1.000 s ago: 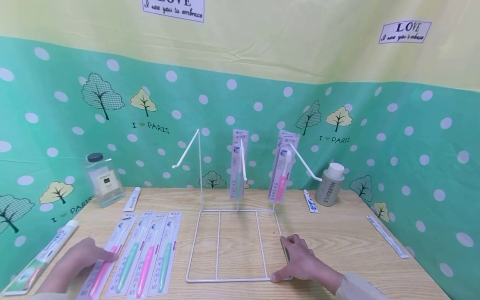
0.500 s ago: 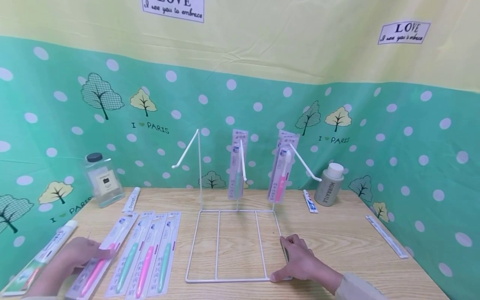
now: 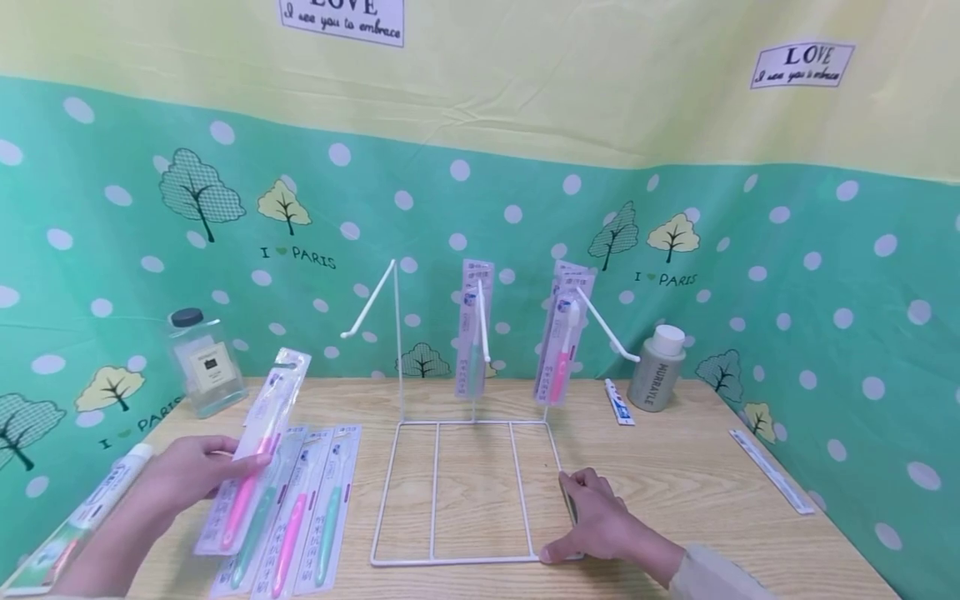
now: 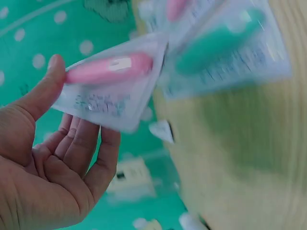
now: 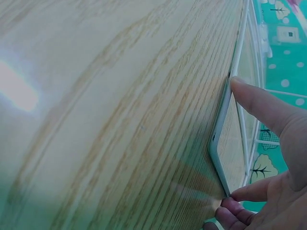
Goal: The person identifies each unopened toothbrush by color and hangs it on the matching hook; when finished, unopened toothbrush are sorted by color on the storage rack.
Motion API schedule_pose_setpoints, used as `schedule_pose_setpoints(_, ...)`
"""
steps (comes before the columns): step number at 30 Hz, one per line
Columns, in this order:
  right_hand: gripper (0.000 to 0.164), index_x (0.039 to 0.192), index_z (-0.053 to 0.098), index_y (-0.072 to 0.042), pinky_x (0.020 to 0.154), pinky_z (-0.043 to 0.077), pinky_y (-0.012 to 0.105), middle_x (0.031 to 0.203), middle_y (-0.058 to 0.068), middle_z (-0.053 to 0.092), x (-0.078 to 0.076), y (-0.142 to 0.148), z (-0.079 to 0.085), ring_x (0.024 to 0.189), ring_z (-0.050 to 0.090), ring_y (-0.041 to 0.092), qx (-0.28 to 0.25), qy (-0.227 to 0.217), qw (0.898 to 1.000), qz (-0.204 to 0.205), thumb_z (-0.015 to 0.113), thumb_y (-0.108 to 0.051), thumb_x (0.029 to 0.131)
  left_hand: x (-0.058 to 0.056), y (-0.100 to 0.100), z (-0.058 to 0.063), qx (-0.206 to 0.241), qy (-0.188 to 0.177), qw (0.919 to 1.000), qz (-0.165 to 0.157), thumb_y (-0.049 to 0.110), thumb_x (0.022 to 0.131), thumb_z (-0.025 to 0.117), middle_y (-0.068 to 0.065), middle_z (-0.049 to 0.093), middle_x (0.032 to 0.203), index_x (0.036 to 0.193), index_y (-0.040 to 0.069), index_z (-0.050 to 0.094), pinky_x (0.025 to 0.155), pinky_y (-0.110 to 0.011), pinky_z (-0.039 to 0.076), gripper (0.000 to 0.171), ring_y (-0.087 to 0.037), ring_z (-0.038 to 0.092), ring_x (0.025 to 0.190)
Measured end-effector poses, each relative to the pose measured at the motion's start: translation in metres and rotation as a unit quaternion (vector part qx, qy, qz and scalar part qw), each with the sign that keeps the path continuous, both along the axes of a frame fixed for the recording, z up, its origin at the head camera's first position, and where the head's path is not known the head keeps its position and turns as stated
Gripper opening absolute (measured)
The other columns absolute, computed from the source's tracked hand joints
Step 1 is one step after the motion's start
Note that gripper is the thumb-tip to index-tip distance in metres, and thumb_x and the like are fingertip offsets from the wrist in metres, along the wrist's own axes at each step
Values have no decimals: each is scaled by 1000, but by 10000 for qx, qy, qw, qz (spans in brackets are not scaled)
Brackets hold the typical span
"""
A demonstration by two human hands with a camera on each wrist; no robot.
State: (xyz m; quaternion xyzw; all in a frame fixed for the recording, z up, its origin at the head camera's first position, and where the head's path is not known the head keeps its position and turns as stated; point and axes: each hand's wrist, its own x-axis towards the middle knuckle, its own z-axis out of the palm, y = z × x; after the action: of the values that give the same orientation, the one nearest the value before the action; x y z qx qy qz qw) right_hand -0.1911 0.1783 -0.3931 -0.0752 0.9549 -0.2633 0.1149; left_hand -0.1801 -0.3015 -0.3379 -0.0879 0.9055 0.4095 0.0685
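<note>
My left hand (image 3: pixel 187 475) pinches a packaged pink toothbrush (image 3: pixel 242 504) between thumb and fingers. The pack is tilted, its hanging-hole end raised, above the other packs. In the left wrist view the thumb presses near the pink handle (image 4: pixel 110 69), with fingers beneath the pack. Lying on the table beside it are packaged toothbrushes: a green one (image 3: pixel 256 533), a pink one (image 3: pixel 288 542) and another green one (image 3: pixel 328 533). My right hand (image 3: pixel 603 523) grips the front right corner of a white wire rack (image 3: pixel 472 561), thumb on the front wire, fingers at the side wire.
Toothbrush packs hang on the rack's middle hook (image 3: pixel 482 325) and right hook (image 3: pixel 607 327); its left hook (image 3: pixel 367 302) is bare. Around stand a glass bottle (image 3: pixel 213 367) and a grey bottle (image 3: pixel 657 371). Toothpaste tubes (image 3: pixel 86 517) and a slim white pack (image 3: pixel 772 473) lie near the sides.
My left hand has lifted the leftmost pink toothbrush pack off the table and moved it right and forward, over the neighbouring green pack. The right hand stays on the rack's corner.
</note>
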Motion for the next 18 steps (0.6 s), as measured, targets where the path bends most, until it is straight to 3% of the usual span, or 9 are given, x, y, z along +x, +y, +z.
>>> schedule_pose_setpoints(6,114,135,36,5,92,32,59,125,16,38,0,2,-3,115,35,34,-71,80,9999,109,83,-53,48,2,43,7,195,433,9985,-279,45,71,72,-6,66,85,109,-6,55,66,-33,51,66,-17,61,73)
schedule_pose_setpoints(15,115,136,36,4,93,32,59,126,16,38,1,2,-2,115,34,34,-88,72,9999,122,82,-53,48,6,125,6,382,810,9941,-610,32,64,79,-5,66,80,85,4,59,60,-35,53,40,-18,61,68)
schedule_pose_setpoints(18,114,136,36,4,92,33,58,127,16,38,1,2,-2,116,34,35,-60,59,9999,119,82,-53,49,8,153,4,574,903,9905,-859,27,63,80,-3,64,76,81,5,58,60,-34,53,36,-17,60,67)
